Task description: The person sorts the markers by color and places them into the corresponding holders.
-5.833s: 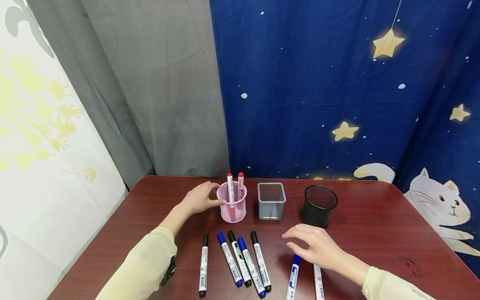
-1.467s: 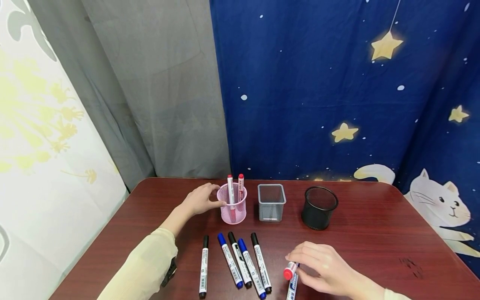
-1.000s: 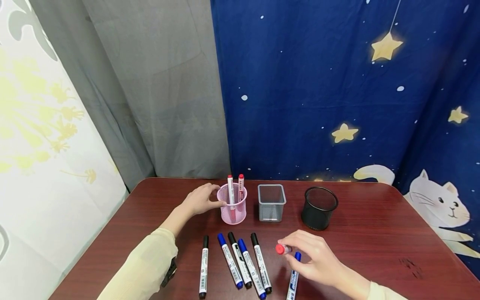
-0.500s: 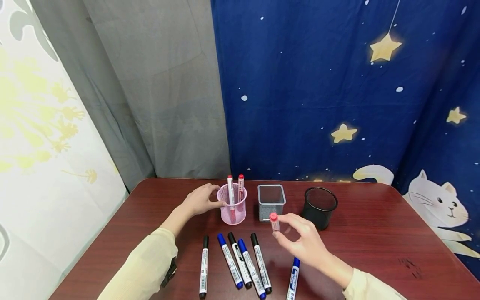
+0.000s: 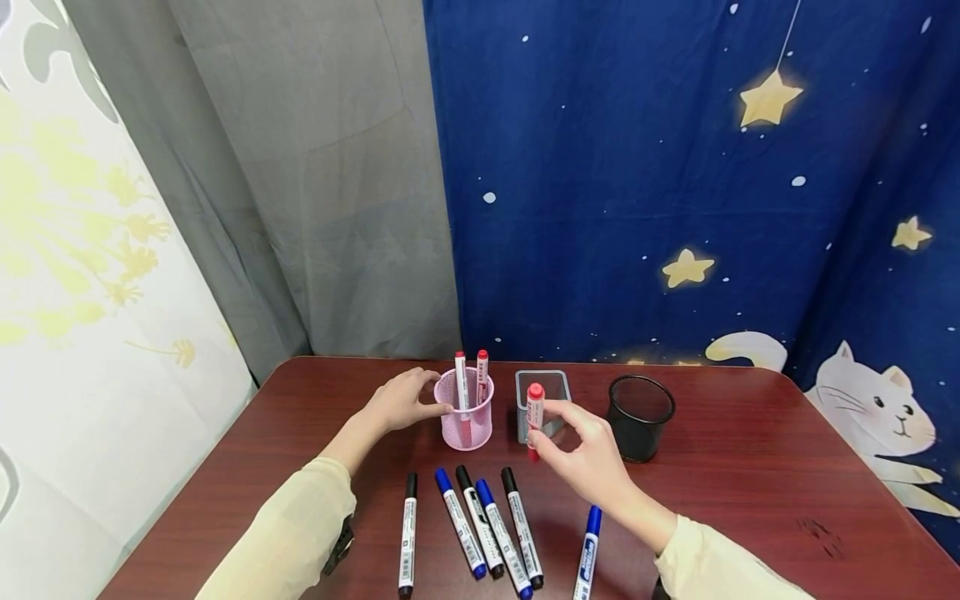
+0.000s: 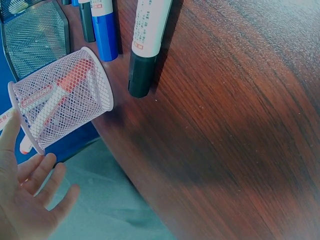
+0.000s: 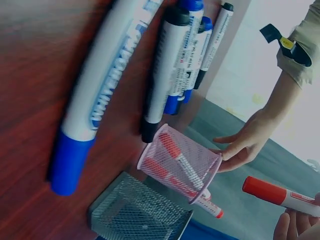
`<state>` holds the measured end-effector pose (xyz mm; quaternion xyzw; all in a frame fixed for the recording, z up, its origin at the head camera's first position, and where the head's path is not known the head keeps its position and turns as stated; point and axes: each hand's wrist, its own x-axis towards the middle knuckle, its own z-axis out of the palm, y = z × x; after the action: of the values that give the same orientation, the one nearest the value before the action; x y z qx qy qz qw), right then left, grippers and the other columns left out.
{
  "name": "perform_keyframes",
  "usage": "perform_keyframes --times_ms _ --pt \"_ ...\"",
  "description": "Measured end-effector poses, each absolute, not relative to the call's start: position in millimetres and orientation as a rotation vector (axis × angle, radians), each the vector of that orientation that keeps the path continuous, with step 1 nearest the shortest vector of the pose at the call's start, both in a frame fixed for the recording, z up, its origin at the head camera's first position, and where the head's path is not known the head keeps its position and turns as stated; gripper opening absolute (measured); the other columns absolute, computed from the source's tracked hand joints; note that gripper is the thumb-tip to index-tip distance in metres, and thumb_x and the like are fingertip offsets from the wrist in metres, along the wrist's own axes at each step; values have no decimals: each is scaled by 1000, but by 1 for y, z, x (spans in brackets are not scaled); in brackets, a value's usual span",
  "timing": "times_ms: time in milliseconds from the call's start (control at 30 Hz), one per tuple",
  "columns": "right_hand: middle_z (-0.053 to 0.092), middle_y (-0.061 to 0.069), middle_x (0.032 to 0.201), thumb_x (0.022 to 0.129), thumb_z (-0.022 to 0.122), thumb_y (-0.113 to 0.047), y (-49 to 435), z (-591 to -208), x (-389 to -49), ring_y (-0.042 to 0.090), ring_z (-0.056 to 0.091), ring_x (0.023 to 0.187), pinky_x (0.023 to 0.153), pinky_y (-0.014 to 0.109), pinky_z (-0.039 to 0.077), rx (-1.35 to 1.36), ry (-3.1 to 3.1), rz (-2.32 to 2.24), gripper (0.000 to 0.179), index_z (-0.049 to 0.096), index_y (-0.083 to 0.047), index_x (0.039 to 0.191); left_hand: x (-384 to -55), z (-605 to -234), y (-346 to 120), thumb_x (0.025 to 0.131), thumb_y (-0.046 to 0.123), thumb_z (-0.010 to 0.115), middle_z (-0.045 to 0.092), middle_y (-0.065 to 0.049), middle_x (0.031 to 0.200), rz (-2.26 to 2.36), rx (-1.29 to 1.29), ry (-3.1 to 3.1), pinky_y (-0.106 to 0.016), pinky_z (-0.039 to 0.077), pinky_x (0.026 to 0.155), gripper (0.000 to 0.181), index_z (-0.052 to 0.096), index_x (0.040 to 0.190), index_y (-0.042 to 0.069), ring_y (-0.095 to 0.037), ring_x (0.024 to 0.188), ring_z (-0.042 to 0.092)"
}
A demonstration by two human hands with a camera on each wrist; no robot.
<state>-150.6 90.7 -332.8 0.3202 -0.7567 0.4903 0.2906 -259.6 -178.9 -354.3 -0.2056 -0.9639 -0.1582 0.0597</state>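
Note:
My left hand (image 5: 401, 400) holds the rim of a pink mesh pen holder (image 5: 476, 430) between thumb and fingers. Two red-capped markers stand in that holder; one marker (image 5: 461, 379) leans nearer the hand. With thumb and fingertips, my right hand (image 5: 588, 458) pinches a red marker (image 5: 535, 410), upright, in front of the grey square mesh holder (image 5: 555, 385). The right wrist view shows the red end of this held marker (image 7: 265, 191) pointing toward the pink holder (image 7: 187, 155). In the left wrist view the pink holder (image 6: 70, 100) has the thumb at one side of its rim and fingertips at the other.
On the near table lie several blue- and black-capped markers, among them a black-capped marker (image 5: 407, 533) at the left and a blue-capped marker (image 5: 588, 554) at the right. A round black mesh holder (image 5: 639, 421) stands right of the grey one. Curtains hang behind the table's far edge.
My right hand has picked up the red marker from the near right, turned it upright and carried it left and away from me. The left hand has stayed at the pink holder.

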Motion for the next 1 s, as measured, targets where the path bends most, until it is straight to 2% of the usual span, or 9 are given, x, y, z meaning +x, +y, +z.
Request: perform_keyframes --times_ms 167,267,400,633,733,1000 --pt "62 -5 81 73 69 -4 85 -342 -170 8 56 60 52 25 47 763 -2043 1396 28 62 -12 99 -259 -355 -179 71 49 66 56 -7 101 -483 -617 -2919 -41 42 80 61 56 114 7 -22 96 52" --pt "64 -4 84 76 68 -7 80 -340 -177 10 59 66 56 25 48 740 -2041 1453 26 62 -14 100 -259 -354 -179 71 49 66 56 -7 101 -487 -617 -2919 -41 41 80 61 56 114 7 -23 96 52" --pt "64 -3 81 77 67 -8 73 -332 -183 11 59 69 57 26 48 723 -2044 1481 22 62 -12 99 -259 -354 -179 71 49 66 56 -7 100 -485 -634 -2908 -40 42 80 61 56 113 6 -23 95 52" --pt "63 10 79 75 65 2 55 -299 -174 20 60 68 57 29 48 686 -2033 1494 21 61 1 96 -259 -354 -179 71 50 66 56 -6 98 -487 -644 -2902 -40 42 79 61 56 112 5 -22 94 53" --pt "64 11 80 76 64 2 48 -293 -176 21 59 70 58 29 48 671 -2046 1508 22 61 1 97 -259 -355 -179 71 50 66 56 -7 98 -494 -643 -2902 -40 42 79 61 56 112 6 -22 94 53" --pt "64 -1 83 78 68 -15 41 -310 -211 9 59 75 59 25 48 680 -2031 1492 24 63 -11 101 -259 -354 -179 71 48 66 56 -9 105 -511 -615 -2923 -41 41 82 62 55 115 5 -23 99 51"
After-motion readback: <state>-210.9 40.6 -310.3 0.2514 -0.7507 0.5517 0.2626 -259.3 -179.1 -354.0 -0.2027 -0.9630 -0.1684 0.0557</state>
